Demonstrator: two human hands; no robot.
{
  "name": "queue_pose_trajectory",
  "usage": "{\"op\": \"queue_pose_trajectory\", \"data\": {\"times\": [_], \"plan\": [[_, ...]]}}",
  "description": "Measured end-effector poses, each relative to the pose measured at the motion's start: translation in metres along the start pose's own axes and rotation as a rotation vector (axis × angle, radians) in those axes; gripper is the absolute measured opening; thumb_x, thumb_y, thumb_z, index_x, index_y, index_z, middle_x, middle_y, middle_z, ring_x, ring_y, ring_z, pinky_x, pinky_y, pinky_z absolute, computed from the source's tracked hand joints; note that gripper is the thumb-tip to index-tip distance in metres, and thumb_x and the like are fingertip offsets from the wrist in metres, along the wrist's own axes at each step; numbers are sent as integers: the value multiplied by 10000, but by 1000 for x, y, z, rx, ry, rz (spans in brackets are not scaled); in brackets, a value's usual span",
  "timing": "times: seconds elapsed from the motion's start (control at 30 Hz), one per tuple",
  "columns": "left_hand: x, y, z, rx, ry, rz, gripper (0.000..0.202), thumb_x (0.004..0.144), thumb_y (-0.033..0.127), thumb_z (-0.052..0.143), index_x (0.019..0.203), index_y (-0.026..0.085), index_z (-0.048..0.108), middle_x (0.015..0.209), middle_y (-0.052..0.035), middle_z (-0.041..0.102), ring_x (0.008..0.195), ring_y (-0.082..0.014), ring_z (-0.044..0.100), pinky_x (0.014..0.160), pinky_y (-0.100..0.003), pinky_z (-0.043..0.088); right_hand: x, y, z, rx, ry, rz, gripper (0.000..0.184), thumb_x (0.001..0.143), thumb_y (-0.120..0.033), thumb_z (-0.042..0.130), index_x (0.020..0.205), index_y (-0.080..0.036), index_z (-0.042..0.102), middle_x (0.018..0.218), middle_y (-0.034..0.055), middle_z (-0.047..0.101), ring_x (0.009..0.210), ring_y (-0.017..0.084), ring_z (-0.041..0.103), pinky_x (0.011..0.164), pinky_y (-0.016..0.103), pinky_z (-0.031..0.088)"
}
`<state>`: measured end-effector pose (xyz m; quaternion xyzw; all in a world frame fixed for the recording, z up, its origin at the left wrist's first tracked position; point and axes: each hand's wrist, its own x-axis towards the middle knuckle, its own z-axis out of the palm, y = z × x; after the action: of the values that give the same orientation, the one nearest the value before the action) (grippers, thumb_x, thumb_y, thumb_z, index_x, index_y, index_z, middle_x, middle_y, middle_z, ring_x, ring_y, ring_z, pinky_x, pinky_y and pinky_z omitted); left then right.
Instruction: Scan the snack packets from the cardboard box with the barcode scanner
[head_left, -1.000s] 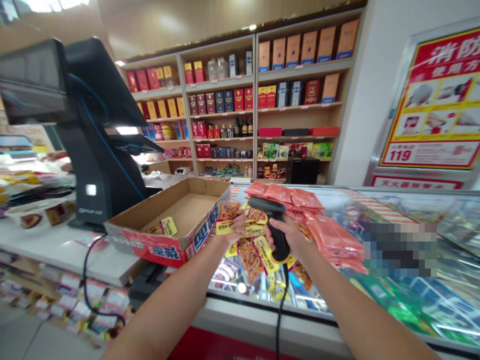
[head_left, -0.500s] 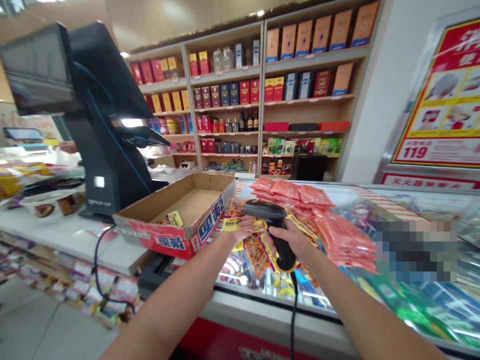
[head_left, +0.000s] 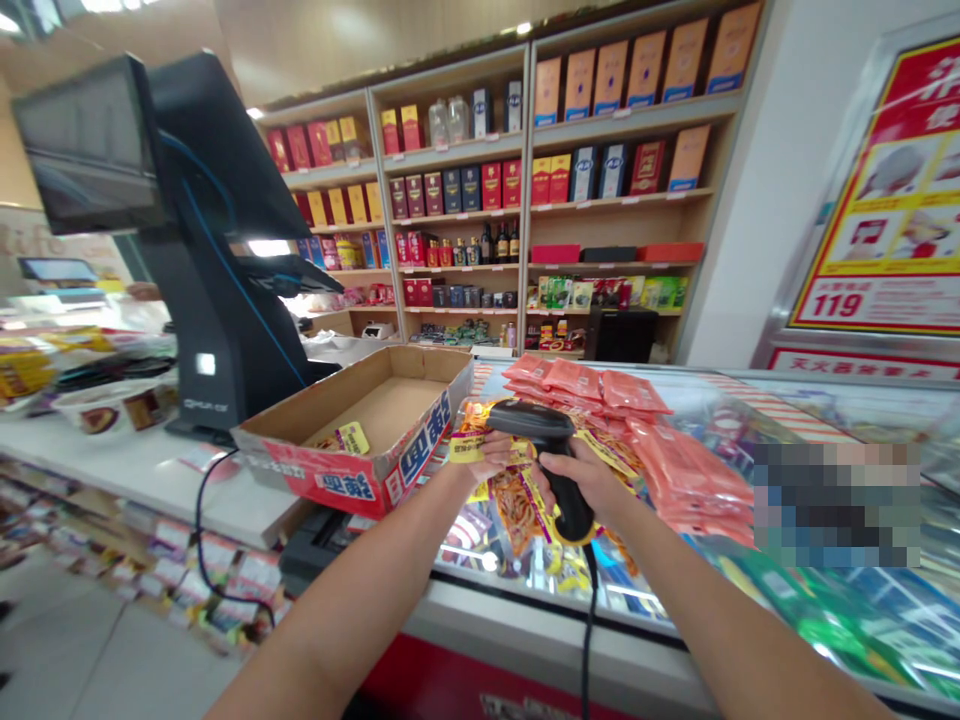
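My right hand [head_left: 581, 475] is wrapped round the grip of a black barcode scanner [head_left: 534, 424], whose head points left and whose cable hangs over the counter's front edge. Just under the scanner head, my left hand [head_left: 491, 455] is closed on a snack packet [head_left: 468, 447] with a yellow and purple label. More snack packets of the same kind [head_left: 516, 510] lie on the glass counter below both hands. To the left stands an open cardboard box [head_left: 431, 440], with a similar packet [head_left: 349, 438] inside it. The scanner partly hides my left fingers.
Stacked pink packets [head_left: 686, 465] lie right of my hands, with green packages [head_left: 817, 610] nearer the right edge. A black checkout terminal [head_left: 225, 330] rises behind the box at left. Shelves [head_left: 457, 220] of boxed goods and bottles line the back wall.
The view has shifted very slightly. Both hands keep their hold, and the packet in my left hand has tilted a little under the scanner, showing more of its orange contents.
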<state>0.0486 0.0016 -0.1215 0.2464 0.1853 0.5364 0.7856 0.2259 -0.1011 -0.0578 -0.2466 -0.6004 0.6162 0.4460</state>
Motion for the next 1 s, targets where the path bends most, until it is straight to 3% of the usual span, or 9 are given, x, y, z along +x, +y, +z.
{"op": "queue_pose_trajectory", "data": {"times": [0.13,0.3,0.43,0.57,0.7,0.83,0.93,1.0], "plan": [[-6,6,9,-48,72,-19,371,918,230,514,581,180,367,446,60,252,343,-44,190,379,-188,217,1,2,-1,15,2,-17,284,707,-401,722,741,-184,542,538,-18,586,399,116,544,401,228,452],[-27,26,53,-41,78,-2,280,931,179,452,652,167,451,495,42,337,354,-44,276,345,-146,200,3,-3,-1,75,42,-28,321,686,-420,745,778,-197,533,554,-23,603,415,114,552,401,219,457],[-49,49,92,-89,214,181,266,969,172,392,729,140,502,540,26,439,358,-31,351,326,-110,208,10,-17,6,57,97,-23,343,663,-428,764,772,-195,538,550,-33,600,411,105,540,407,227,488],[-75,83,110,-101,392,391,226,975,165,390,812,124,542,618,-14,558,406,-63,466,357,-138,321,24,-31,22,4,81,-38,348,627,-423,775,735,-186,546,540,-31,597,406,103,537,392,227,487],[-104,126,107,-95,602,629,142,925,93,457,814,144,530,654,0,579,464,-77,531,414,-147,376,41,-31,43,-33,33,-40,316,642,-410,748,765,-182,568,525,-36,590,394,110,543,384,227,476],[-125,162,84,40,771,730,151,890,64,452,783,152,510,693,-10,588,537,-97,567,535,-204,471,58,-23,65,-28,-15,-13,316,635,-406,748,767,-180,570,522,-39,591,389,108,534,389,236,483],[-131,177,59,193,873,780,58,840,95,519,851,139,554,753,-38,606,699,-161,636,665,-295,527,65,-18,77,-38,-45,6,325,615,-413,754,733,-181,560,510,-37,588,382,110,532,384,238,479],[-129,179,47,299,916,903,176,801,130,582,977,144,576,881,-58,639,897,-205,655,811,-356,531,67,-16,80,-47,-52,15,328,608,-418,756,716,-180,558,504,-35,586,378,113,533,379,240,477]]}}
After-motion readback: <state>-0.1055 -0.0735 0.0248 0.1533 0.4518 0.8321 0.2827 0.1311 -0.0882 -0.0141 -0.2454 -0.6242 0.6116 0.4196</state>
